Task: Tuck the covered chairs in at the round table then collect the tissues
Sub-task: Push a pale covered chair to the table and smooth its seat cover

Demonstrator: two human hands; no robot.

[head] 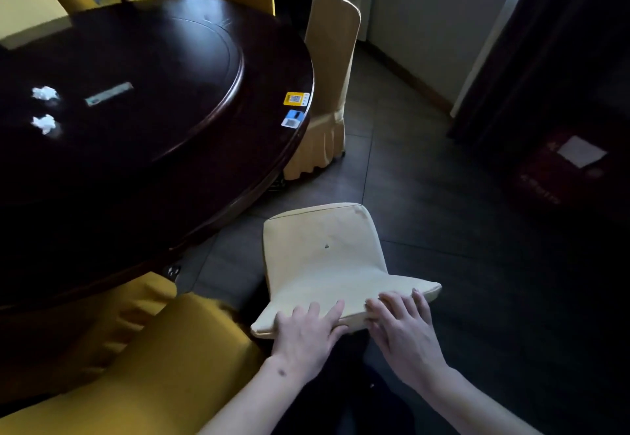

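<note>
While both hands grip pale chair top, apparently, yellow chair crowds it w/ table.

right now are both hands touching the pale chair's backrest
Touching. The head view shows the left hand and right hand with fingers laid over the top edge of the pale covered chair.
</note>
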